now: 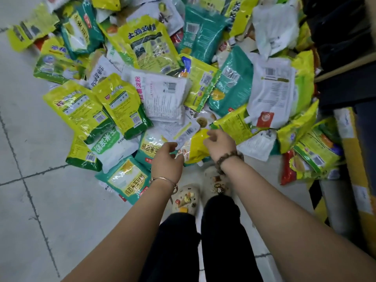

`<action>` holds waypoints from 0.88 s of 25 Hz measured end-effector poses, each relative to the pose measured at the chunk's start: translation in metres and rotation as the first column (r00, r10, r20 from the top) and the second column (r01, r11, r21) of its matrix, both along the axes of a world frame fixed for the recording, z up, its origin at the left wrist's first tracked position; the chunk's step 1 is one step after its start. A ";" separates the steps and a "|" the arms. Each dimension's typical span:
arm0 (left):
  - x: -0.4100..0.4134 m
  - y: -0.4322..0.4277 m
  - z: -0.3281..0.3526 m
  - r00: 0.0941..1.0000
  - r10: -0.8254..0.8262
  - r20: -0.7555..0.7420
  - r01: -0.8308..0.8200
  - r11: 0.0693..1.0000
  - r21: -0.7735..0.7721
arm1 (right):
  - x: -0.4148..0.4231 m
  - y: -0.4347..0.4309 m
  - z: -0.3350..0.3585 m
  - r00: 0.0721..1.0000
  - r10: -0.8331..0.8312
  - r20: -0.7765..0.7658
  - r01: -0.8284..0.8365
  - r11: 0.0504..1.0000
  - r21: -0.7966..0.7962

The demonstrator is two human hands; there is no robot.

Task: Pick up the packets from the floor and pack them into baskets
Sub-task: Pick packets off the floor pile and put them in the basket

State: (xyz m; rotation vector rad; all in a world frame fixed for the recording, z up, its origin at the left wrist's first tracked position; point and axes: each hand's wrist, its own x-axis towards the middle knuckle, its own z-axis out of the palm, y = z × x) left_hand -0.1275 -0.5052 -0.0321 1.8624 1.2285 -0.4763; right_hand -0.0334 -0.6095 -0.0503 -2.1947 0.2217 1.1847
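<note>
The packets (142, 47) lie in a loose, overlapping heap on the tiled floor (30, 139), fanning from 9 o'clock through 12 to 3 o'clock of the person's shoes (186, 197). The heap's near edge is therefore what both arms go for. No basket shows in this view, so where the packets must end up cannot be told.

The left hand (166, 159) hangs over that near edge at about 12 o'clock from the shoes. Its grip is loosely curved, thumb and fingers apart, with nothing visible between them. It sits just beside the lower corner of a white barcode packet (183, 130).

The right hand (220, 143), at 1 o'clock, has its fingers bent down at the upper edge of a yellow packet (195, 149). Blur hides whether that grip pinches the film or only touches it.

The hands flank this yellow packet, probably because a limp, slippery pouch lifts more surely by two edges. It lies at the heap's rim with only the white packet's corner seeming to overlap it, which makes it a sensible pick. A cardboard carton (358, 159) stands at 3 o'clock, just beside the heap.
</note>
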 end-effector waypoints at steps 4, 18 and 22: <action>0.008 0.018 -0.045 0.975 0.220 0.010 -0.219 0.974 -0.062 | 0.030 0.064 -0.056 0.996 -0.046 -0.073 0.048 0.999 0.018; 0.013 0.068 -0.087 0.563 0.823 -0.071 -0.763 0.485 -0.428 | 0.047 0.124 -0.096 0.905 -0.419 -0.078 0.423 0.904 0.054; 0.010 0.057 -0.070 0.517 0.810 -0.275 -0.720 0.238 -0.652 | 0.019 0.066 -0.063 0.705 -0.700 -0.114 0.709 0.694 0.123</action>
